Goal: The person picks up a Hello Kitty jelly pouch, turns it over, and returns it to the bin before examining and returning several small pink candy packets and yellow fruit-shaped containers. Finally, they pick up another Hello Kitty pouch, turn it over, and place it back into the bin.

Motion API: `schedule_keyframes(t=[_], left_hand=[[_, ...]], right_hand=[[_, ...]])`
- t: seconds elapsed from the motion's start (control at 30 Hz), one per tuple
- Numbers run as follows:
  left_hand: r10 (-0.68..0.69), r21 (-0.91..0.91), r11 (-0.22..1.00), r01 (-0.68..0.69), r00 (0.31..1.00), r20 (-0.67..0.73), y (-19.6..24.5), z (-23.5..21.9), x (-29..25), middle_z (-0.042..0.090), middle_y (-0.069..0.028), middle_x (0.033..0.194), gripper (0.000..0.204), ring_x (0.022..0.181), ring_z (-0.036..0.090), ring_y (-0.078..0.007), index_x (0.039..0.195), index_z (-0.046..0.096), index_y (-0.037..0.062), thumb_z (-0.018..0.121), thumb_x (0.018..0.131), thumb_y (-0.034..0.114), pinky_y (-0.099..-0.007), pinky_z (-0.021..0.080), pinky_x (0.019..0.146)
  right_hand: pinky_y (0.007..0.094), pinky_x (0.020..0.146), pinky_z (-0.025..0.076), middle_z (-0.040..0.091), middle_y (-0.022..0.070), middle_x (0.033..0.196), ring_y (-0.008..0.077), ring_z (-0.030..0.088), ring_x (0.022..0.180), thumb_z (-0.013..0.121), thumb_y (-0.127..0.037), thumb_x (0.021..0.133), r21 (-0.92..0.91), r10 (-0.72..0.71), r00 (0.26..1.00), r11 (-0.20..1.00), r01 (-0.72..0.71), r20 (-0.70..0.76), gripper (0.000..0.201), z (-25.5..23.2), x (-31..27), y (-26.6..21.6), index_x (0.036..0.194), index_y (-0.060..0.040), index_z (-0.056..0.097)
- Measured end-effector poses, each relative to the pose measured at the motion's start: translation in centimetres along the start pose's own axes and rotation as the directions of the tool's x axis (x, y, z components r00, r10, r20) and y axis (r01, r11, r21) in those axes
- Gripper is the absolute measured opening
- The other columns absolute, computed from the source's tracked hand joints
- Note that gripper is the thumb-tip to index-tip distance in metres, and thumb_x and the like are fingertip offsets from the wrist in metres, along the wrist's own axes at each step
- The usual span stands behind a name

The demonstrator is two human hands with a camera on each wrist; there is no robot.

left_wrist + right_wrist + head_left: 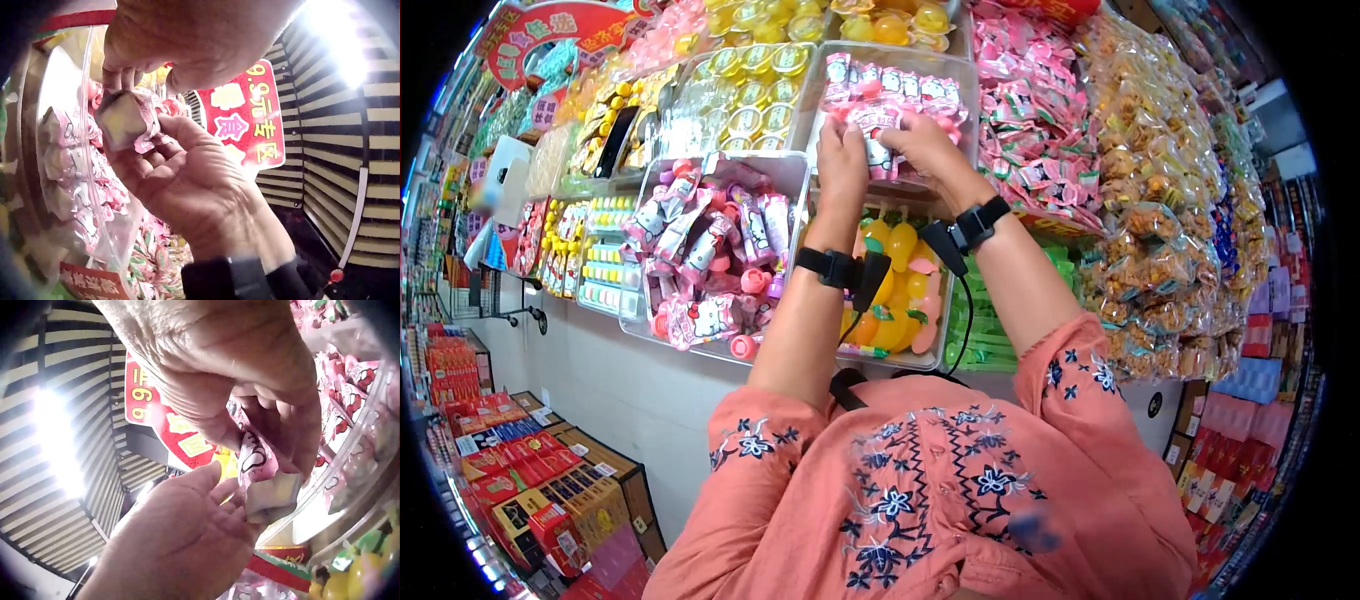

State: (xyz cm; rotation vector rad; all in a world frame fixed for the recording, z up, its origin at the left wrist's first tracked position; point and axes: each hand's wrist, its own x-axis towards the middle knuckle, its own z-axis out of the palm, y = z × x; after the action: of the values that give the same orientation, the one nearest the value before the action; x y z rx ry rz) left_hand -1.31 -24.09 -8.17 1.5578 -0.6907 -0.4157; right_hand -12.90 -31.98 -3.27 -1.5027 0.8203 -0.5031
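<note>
Both hands hold one pink-and-white wrapped packet [880, 150] [149, 119] [257, 459] with a cartoon cat print, above a clear bin [968, 85] of similar packets. My left hand [842, 165] [200, 40] [181, 531] grips its left side. On the other side, my right hand [932, 152] [200, 181] [237, 356] pinches it with thumb and fingers. A pale, flat end of the packet faces the wrist cameras. Some fingertips are hidden behind the packet.
A bin of pink tubes [700, 250] stands at the left, and yellow fruit-shaped packs [900, 290] lie below the forearms. Pink wrapped sweets [1035, 110] are heaped at the right, beside bagged snacks [1155, 170]. Cup jellies [750, 95] fill a bin at the upper left.
</note>
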Motion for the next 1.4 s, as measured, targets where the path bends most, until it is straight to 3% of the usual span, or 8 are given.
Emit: schedule_keyframes(t=[0.03,0.17,0.5,0.73,0.93,1.07,1.2,1.4], left_hand=[[0.040,0.131,0.991,-0.036,0.999,-0.023,-0.2,-0.2,0.1,0.062,-0.0196,0.119,0.047,0.105,0.060,-0.0237,0.133,0.050,-0.0099,0.053,0.097,0.021,-0.0341,0.048,0.089],[0.296,0.283,0.917,-0.280,0.955,-0.014,0.0,-1.1,-2.2,0.058,-0.0248,0.114,0.042,0.108,0.057,-0.0357,0.126,0.053,-0.0077,0.059,0.094,0.018,-0.0408,0.046,0.096],[0.361,0.327,0.880,-0.344,0.932,0.009,0.4,-2.1,-4.4,0.056,-0.0242,0.115,0.035,0.109,0.055,-0.0390,0.121,0.054,-0.0055,0.062,0.092,0.012,-0.0433,0.044,0.097],[0.313,0.379,0.874,-0.304,0.949,0.040,-0.2,-2.5,-5.0,0.057,-0.0232,0.116,0.035,0.110,0.055,-0.0380,0.121,0.054,-0.0063,0.062,0.092,0.012,-0.0433,0.044,0.097],[0.293,0.381,0.876,-0.296,0.954,0.066,0.2,-2.5,-5.2,0.058,-0.0221,0.114,0.033,0.110,0.055,-0.0365,0.119,0.056,-0.0054,0.062,0.092,0.012,-0.0423,0.044,0.098],[0.300,0.370,0.878,-0.304,0.951,0.070,0.4,-2.6,-5.5,0.057,-0.0219,0.112,0.033,0.108,0.055,-0.0366,0.119,0.057,-0.0043,0.063,0.091,0.012,-0.0418,0.044,0.097],[0.274,0.360,0.889,-0.281,0.959,0.072,0.8,-2.9,-6.0,0.058,-0.0221,0.111,0.032,0.107,0.056,-0.0369,0.118,0.056,-0.0045,0.063,0.091,0.012,-0.0419,0.044,0.096],[0.339,0.343,0.876,-0.340,0.939,0.066,0.9,-3.6,-6.4,0.058,-0.0221,0.109,0.030,0.104,0.055,-0.0392,0.115,0.056,-0.0022,0.063,0.088,0.009,-0.0463,0.044,0.093]], right_hand=[[0.0299,0.060,0.045,0.061,0.0035,0.081,0.0113,0.056,0.070,0.069,-0.020,0.083,-0.039,-0.037,0.999,0.999,0.036,-0.024,0.023,0.2,1.4,0.7,0.091,0.0005,0.062],[0.0342,0.057,0.045,0.060,0.0067,0.074,0.0146,0.057,0.066,0.069,-0.022,0.080,-0.099,-0.050,0.996,0.994,0.043,-0.072,0.026,1.2,3.7,1.6,0.085,0.0022,0.061],[0.0399,0.076,0.053,0.071,0.0238,0.091,0.0331,0.070,0.087,0.072,-0.025,0.075,-0.315,-0.077,0.993,0.948,0.046,-0.085,0.040,3.5,8.6,3.4,0.099,0.0064,0.068],[0.0430,0.080,0.054,0.069,0.0272,0.096,0.0384,0.069,0.093,0.073,-0.028,0.074,-0.459,-0.017,0.997,0.888,-0.022,-0.081,0.044,4.4,8.9,4.5,0.101,0.0060,0.067],[0.0450,0.083,0.054,0.068,0.0281,0.103,0.0389,0.068,0.098,0.074,-0.031,0.078,-0.693,0.062,0.998,0.720,-0.037,0.012,0.044,4.9,9.4,3.7,0.104,0.0050,0.069],[0.0453,0.087,0.054,0.069,0.0240,0.109,0.0376,0.068,0.103,0.070,-0.029,0.082,-0.805,0.031,0.999,0.591,-0.043,-0.031,0.037,5.5,9.6,4.1,0.107,-0.0010,0.071],[0.0477,0.087,0.054,0.069,0.0227,0.111,0.0382,0.067,0.104,0.065,-0.027,0.085,-0.816,0.069,0.998,0.576,-0.050,-0.013,0.034,5.7,9.6,3.7,0.109,-0.0034,0.070],[0.0507,0.083,0.053,0.070,0.0212,0.103,0.0405,0.067,0.096,0.062,-0.023,0.085,-0.695,-0.260,0.963,0.705,0.141,-0.068,0.030,5.4,6.7,1.3,0.108,-0.0046,0.066]])
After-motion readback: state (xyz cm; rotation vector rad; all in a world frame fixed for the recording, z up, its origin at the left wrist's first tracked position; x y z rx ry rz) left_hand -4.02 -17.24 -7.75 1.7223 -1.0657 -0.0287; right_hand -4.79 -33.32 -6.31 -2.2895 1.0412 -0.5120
